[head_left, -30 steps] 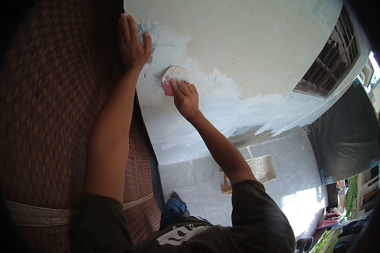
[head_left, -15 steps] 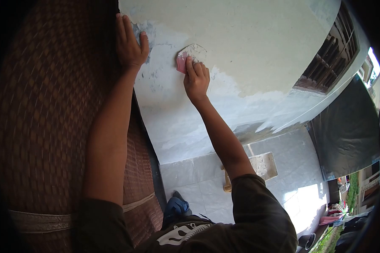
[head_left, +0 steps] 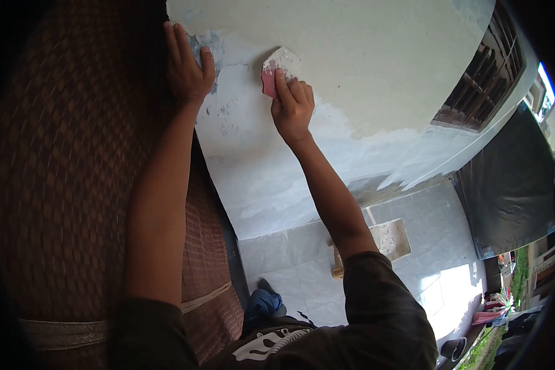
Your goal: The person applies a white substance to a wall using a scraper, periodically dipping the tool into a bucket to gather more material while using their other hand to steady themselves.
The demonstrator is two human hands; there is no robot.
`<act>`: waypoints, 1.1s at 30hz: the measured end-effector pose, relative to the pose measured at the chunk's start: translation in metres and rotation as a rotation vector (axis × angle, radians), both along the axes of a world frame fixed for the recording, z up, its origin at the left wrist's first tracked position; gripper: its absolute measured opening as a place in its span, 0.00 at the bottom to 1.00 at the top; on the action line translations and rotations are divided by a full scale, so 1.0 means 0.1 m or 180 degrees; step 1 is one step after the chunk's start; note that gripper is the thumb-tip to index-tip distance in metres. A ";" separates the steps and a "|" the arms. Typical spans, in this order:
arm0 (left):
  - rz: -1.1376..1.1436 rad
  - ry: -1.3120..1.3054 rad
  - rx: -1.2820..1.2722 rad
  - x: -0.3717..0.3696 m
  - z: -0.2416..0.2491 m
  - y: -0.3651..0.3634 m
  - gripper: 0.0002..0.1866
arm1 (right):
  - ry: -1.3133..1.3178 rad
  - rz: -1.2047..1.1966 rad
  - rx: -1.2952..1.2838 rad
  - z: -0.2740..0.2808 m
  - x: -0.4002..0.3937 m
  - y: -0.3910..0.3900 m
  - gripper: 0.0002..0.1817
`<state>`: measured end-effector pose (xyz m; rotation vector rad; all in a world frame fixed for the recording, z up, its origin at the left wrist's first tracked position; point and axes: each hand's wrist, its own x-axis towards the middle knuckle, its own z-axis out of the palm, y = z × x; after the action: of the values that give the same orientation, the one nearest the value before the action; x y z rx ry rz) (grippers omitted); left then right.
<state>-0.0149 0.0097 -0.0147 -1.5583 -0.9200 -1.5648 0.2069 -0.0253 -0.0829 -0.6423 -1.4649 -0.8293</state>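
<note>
My right hand [head_left: 293,108] presses a small pink scraper [head_left: 276,69], caked with white putty, flat against the wall [head_left: 364,68]. The wall is cream above and pale grey-white with fresh putty below and around the scraper. My left hand [head_left: 187,69] rests open with its palm on the wall's left edge, beside a bare grey patch, a hand's width left of the scraper. Both arms reach up in dark sleeves.
A brown woven screen [head_left: 74,172] fills the left side. A wooden putty board [head_left: 385,242] lies on the tiled floor [head_left: 302,265] below. A louvred window [head_left: 481,80] sits at upper right, with a dark sheet [head_left: 505,197] under it.
My right hand has slid the scraper up and to the right along the wall, spreading putty. My left hand has stayed on the wall's edge.
</note>
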 end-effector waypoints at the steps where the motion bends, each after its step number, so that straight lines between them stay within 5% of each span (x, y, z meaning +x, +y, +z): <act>1: -0.0043 -0.0013 -0.0020 0.00 0.00 0.00 0.39 | 0.0003 0.0001 -0.0002 -0.02 -0.02 0.05 0.31; 8: -0.0026 -0.0046 -0.0053 0.01 -0.01 0.00 0.40 | 0.0023 0.0280 -0.0273 -0.31 -0.46 0.04 0.29; 14: -0.0014 -0.0097 -0.0018 0.01 -0.01 0.00 0.39 | 0.0223 0.1358 -0.0900 -0.30 -0.62 -0.43 0.34; 19: -0.0104 -0.0039 -0.0044 0.01 -0.01 -0.02 0.39 | 0.0142 0.0277 0.0004 0.11 -0.26 -0.08 0.31; 25: -0.0153 -0.0054 -0.0021 0.01 -0.01 0.00 0.39 | -0.0108 -0.0033 -0.0203 -0.35 -0.27 0.20 0.27; 33: -0.0012 -0.0045 0.0037 0.00 -0.01 0.02 0.39 | -0.0252 0.1246 -0.0754 -0.81 -0.63 -0.74 0.34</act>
<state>-0.0152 0.0119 -0.0155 -1.5435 -0.9148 -1.5831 0.1442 -0.0993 -0.1634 -0.4769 -1.7067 -0.3840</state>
